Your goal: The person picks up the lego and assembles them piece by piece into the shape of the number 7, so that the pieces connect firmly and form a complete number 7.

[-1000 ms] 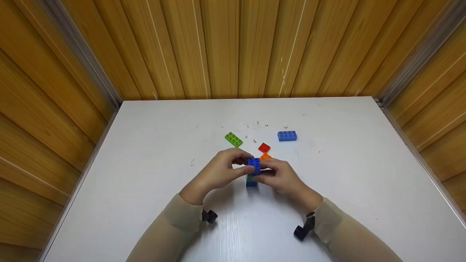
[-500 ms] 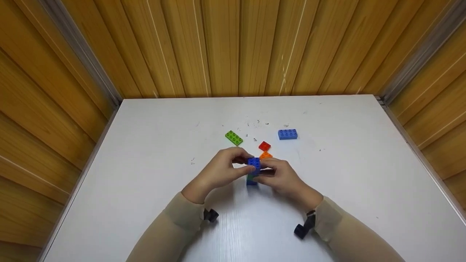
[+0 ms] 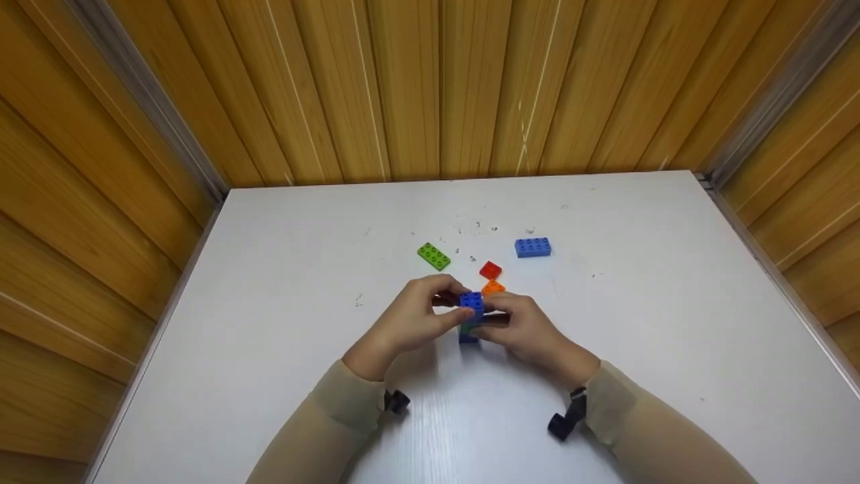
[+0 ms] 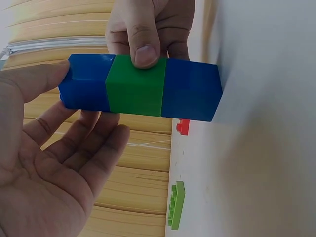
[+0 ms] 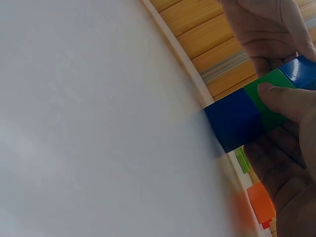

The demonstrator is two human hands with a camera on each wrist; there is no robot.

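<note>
"Firstly, the main entry: what, and where?"

"One stack [image 3: 471, 306], three blocks, upright near the middle of the white table [image 3: 282, 296], its foot apparently resting there. Top blue block [image 4: 89, 88]; green block [image 4: 136, 91]; bottom blue block [image 4: 191, 91]."

"Handling?"

"Left hand [image 3: 416, 314]: pinching the top blue block between thumb and fingers. Right hand [image 3: 527, 329]: clamped on the green block, thumb on the person's side, fingers behind. Bottom blue block: held by neither, so far as the views show."

"Known hazards?"

"Three, by my judgement. One: a crooked push from the left could tip the top blue block and part its seam; seams look closed, full seating cannot be told. Two: a twist or lift through the green block might shed the bottom blue block, nothing gripping it. Three: a slip forward could knock the orange piece [image 3: 494, 288], just past the right hand's fingertips, into the red piece [image 3: 491, 270] behind."

"Remainder?"

"Light-green plate [image 3: 433, 256], beyond the left hand; light-blue brick [image 3: 533, 247], farther off, to the right."
</note>
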